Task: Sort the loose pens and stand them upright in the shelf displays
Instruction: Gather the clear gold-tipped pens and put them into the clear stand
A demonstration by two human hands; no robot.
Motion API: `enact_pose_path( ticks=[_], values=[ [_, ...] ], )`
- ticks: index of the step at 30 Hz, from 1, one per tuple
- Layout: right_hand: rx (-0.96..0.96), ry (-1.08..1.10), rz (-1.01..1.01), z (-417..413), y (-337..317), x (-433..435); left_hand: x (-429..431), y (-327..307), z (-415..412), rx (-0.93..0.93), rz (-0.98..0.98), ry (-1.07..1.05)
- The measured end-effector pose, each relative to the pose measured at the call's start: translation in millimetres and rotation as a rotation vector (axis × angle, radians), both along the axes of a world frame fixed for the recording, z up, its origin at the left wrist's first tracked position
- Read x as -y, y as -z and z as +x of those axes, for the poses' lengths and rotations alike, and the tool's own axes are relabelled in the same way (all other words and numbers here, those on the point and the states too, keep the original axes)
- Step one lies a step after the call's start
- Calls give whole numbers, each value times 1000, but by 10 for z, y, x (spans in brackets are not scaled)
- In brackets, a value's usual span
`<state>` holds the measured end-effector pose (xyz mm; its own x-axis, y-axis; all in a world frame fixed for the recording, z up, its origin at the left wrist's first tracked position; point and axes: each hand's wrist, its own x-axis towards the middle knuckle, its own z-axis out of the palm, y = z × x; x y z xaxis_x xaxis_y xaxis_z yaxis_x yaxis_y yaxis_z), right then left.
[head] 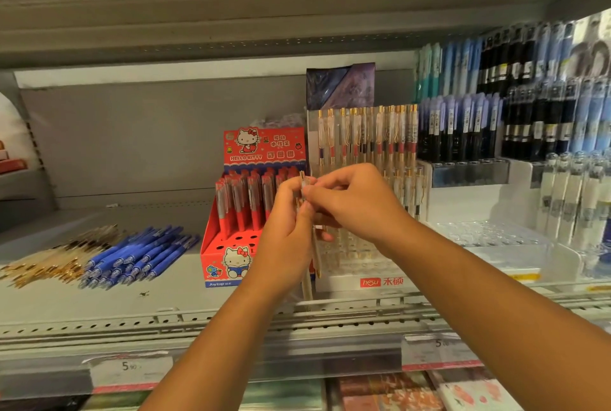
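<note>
Left hand (289, 232) is gripping a small bunch of clear gold-trimmed pens (315, 255), tips hanging down past the palm, in front of the shelf just left of the clear display (360, 258). Right hand (353, 202) is pinching the top of one picked pen (302, 183) with its fingertips, apparently pulling it out of the bunch, though how many pens are in the bunch is hard to tell with the fingers covering them. Main risk is the bunch loosening while one pen is being drawn out; the rest are sliding free and dropping onto the shelf (165, 301) or over its front edge. Second risk is mis-sorting: the Hello Kitty box (264, 146) with red pens is sitting right beside the clear display and has open holes too, so a clear pen is easily going into the wrong one. Third, the standing pens (363, 136) in the back rows are packed close, and a wrist reaching in low is likely brushing them and tipping them over. A pen missing its hole is ending up leaning, not upright. Loose blue pens (139, 255) and a gold-trimmed pile (53, 258) are lying flat on the shelf well to the left — unsorted, and round barrels near the edge are prone to rolling if bumped.
</note>
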<state>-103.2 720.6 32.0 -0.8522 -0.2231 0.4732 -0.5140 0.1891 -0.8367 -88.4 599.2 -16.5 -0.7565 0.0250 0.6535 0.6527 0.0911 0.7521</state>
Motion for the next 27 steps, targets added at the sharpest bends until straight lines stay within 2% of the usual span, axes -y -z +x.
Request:
enact_pose_path(
  ticks=[5, 7, 10, 16, 22, 27],
  values=[
    [-174, 81, 39, -59, -13, -79, 20, 16, -14, -6, -110, -110],
    [-211, 89, -28, -99, -36, -148, 30, 17, -15, 9, -61, -153],
    [-170, 69, -178, -160, -68, -239, 34, -26, 11, 57, 118, -90],
    [-180, 120, -317, -285, -55, -393, 68, -28, -9, 82, 143, -68],
    [-229, 213, -295, -414, 56, -472, 89, -51, -12, 183, 295, 73],
    [-245, 223, -186, -440, 147, -435, 99, -46, -6, 217, 224, 54]
  ],
)
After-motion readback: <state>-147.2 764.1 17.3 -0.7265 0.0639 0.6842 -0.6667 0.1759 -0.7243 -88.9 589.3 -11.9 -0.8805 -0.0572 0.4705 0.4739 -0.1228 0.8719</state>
